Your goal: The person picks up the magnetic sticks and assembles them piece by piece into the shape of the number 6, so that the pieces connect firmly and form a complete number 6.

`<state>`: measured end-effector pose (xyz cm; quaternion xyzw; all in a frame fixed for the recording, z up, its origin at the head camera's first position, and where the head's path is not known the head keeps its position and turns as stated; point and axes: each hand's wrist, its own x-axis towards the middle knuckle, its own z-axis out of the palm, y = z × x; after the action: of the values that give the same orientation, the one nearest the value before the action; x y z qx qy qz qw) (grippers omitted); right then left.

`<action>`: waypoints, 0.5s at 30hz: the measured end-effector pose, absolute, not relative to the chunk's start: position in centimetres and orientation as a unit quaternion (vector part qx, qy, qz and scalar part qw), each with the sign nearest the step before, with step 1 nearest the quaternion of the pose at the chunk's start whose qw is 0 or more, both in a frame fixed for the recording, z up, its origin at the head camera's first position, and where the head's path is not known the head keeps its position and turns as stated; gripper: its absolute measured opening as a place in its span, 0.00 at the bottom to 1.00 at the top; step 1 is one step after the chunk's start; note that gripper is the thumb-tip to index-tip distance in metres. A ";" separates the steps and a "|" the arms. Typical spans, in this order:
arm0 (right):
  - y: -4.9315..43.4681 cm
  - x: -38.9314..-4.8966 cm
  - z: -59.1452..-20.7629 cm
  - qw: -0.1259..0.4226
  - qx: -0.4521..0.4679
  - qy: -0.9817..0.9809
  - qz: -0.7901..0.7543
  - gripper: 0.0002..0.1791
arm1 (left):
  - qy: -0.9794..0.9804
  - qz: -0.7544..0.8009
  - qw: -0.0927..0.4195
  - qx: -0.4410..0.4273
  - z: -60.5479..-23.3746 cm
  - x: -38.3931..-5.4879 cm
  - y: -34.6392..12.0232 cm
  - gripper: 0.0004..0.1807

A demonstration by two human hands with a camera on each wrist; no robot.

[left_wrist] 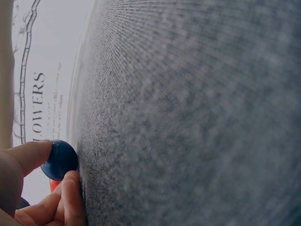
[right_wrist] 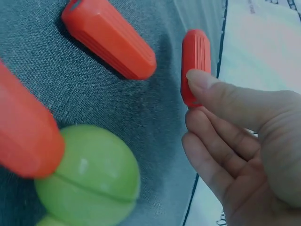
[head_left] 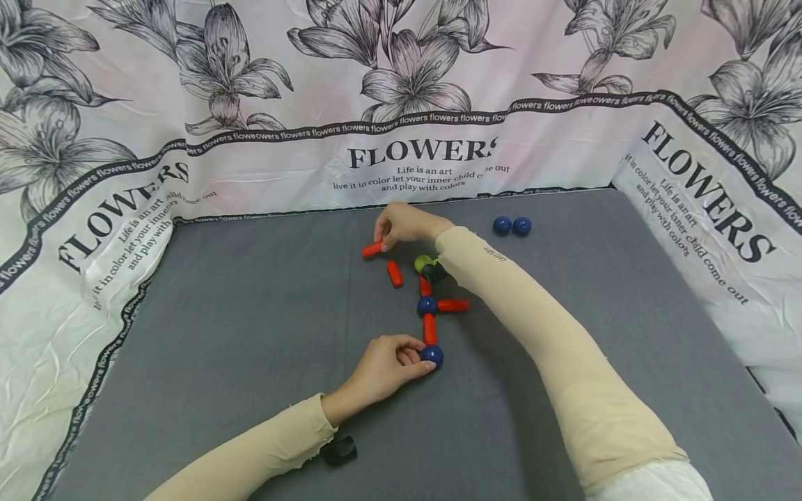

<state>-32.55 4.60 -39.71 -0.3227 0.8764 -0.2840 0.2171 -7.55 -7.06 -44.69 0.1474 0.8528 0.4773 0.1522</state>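
My left hand (head_left: pixel 385 369) pinches a glossy blue ball (head_left: pixel 431 356) between thumb and fingers, at the near end of a joined figure on the table. From that ball a red rod (head_left: pixel 429 329) runs to a second blue ball (head_left: pixel 427 305), which bears another red rod (head_left: pixel 453 305) pointing right. A further rod (head_left: pixel 425 286) links it to a green ball (head_left: pixel 422 263), partly hidden by the right wrist's gear. Beyond the figure, my right hand (head_left: pixel 407 224) holds a ridged red rod (right_wrist: pixel 195 47) by one end. Nearby lies a loose red rod (head_left: pixel 395 274).
Two blue balls (head_left: pixel 512 225) sit side by side at the back right of the grey table (head_left: pixel 250 313). Behind and along both sides hangs a white flower-printed cloth (head_left: pixel 276 167). My right forearm (head_left: pixel 551 334) reaches across the table's right part.
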 end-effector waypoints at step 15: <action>8.5 -28.4 -36.5 0.170 -0.321 0.887 -0.283 0.06 | 0.848 0.484 0.173 0.134 -44.6 -8.3 -7.5 0.18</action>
<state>-28.36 8.51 -36.48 -0.3213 0.8874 -0.2833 0.1704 -8.32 -7.49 -44.61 0.1341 0.8476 0.4835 0.1727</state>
